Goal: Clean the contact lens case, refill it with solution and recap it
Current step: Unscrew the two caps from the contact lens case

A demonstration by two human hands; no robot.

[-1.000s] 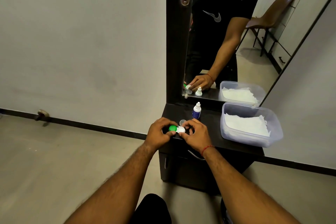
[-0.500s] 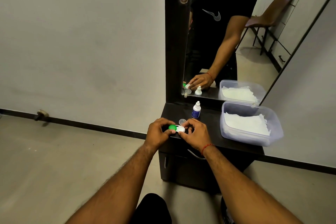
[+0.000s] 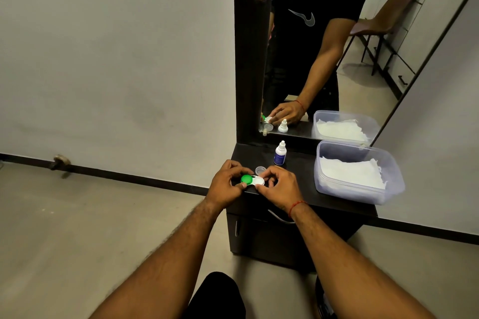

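While the contact lens case [image 3: 252, 180] lies at the counter's [image 3: 305, 186] front edge, long axis left to right, each hand pinches its own end: the left hand [image 3: 226, 185] at the green cap [image 3: 246, 179], the right hand [image 3: 278, 186] at the white cap [image 3: 259, 181]. Both wrists hang off the edge. The solution bottle [image 3: 280, 154] stands just behind.

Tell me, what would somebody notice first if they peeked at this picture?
Probably the bright green cap on the contact lens case, pinched between the left hand and right hand at the front edge of the dark cabinet. Next, the big mirror behind it, and the clear tub of white tissues to the right.
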